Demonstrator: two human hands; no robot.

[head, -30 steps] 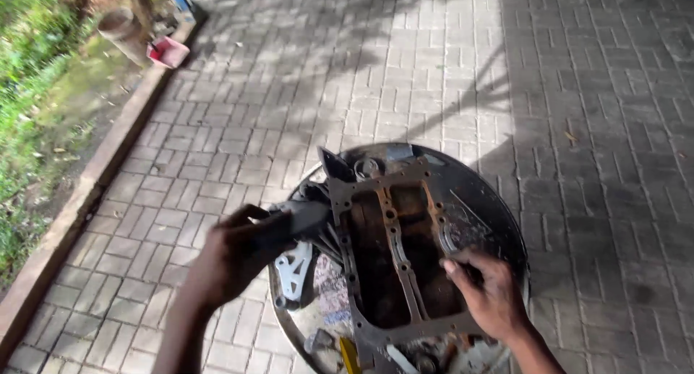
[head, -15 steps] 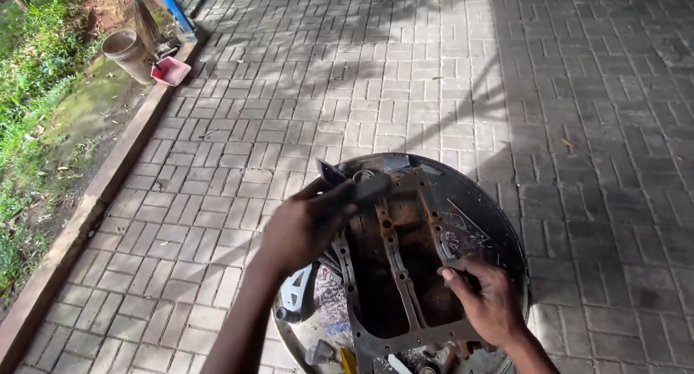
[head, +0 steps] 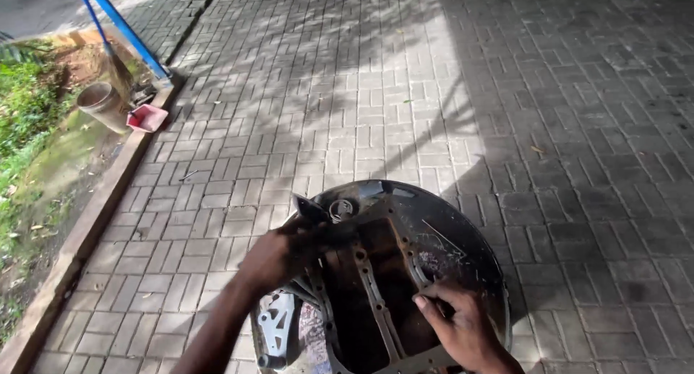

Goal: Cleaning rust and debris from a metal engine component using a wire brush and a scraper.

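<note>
metal frame [head: 376, 302] cut off below | round pan [head: 463, 237] partly covered

The frame [head: 376, 287] looks like rusty, matt metal; the round pan [head: 463, 237] dark, scratched metal; paving [head: 361, 92] rough brick.

Brick pavement [head: 376, 92], grey, interlocking pattern, part sunlit, part shaded. A round dark metal pan [head: 463, 237] sits on it near the bottom edge. Concrete kerb [head: 94, 229] runs along the pavement's left side. Beyond the kerb, on bare soil: a tan bucket [head: 105, 105], a small red tray [head: 147, 117] just beside it.
</note>
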